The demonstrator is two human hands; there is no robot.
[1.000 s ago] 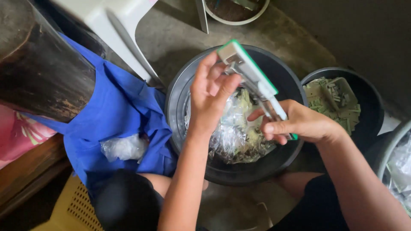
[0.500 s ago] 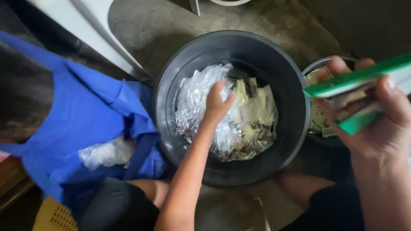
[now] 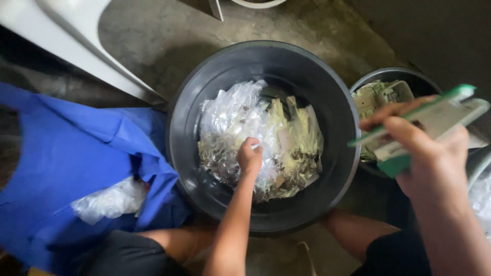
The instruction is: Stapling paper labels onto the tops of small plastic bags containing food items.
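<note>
Both hands are busy: our left hand [image 3: 249, 156] pinches one clear bag [image 3: 230, 122] in the tub [image 3: 266, 56], best lifted singly, while our right hand [image 3: 427, 148] grips the green-edged sealer [image 3: 424, 120].

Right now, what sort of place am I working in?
Probably an informal sorting or packing spot at floor level, maybe a yard or workshop: bare concrete floor, a big black tub full of clear plastic packets, a second tub beside it, and a blue bag.

Blue cloth [image 3: 66, 153] left, crumpled clear plastic [image 3: 110, 199] on it; white chair leg [image 3: 76, 46].
</note>
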